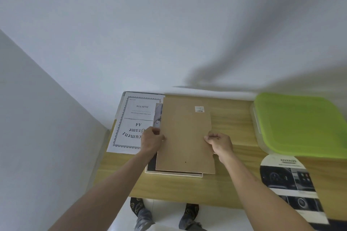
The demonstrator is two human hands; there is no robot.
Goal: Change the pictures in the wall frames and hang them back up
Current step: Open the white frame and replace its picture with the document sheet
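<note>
A brown backing board with a small white label lies tilted over a light-rimmed picture frame on the wooden table. My left hand grips the board's left edge. At the board's right edge, my right hand pinches it. A black-and-white picture peeks out from under the board's upper left edge. To the left lies a white "Document Frame A4" insert sheet, partly covered by my left hand.
A clear bin with a green lid stands at the table's right. In front of it lies a car brochure marked "ADVANCED". White walls rise directly behind and to the left of the table. My feet show below the front edge.
</note>
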